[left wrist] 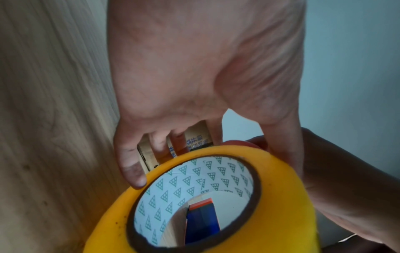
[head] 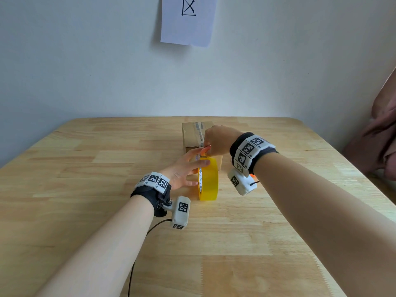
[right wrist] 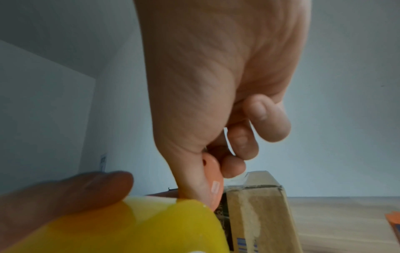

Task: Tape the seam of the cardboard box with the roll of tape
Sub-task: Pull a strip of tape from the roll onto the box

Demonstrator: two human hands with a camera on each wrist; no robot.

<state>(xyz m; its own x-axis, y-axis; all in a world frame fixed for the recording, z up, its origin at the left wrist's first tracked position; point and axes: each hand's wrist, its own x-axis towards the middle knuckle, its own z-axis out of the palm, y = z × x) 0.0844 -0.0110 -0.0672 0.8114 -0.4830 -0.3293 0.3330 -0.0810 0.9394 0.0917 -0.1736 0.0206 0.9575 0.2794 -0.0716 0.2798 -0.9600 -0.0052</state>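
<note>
Left grip (head: 182, 171) on glossy yellow tape roll (head: 209, 182) (upright, printed core)

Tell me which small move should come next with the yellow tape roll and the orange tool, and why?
Probably draw the orange plastic cutter across the tape at the near top edge of the brown cardboard box. The right hand pinches it there, beside the upright yellow tape roll that the left hand holds on the wooden table; tape already runs along the box top.
</note>
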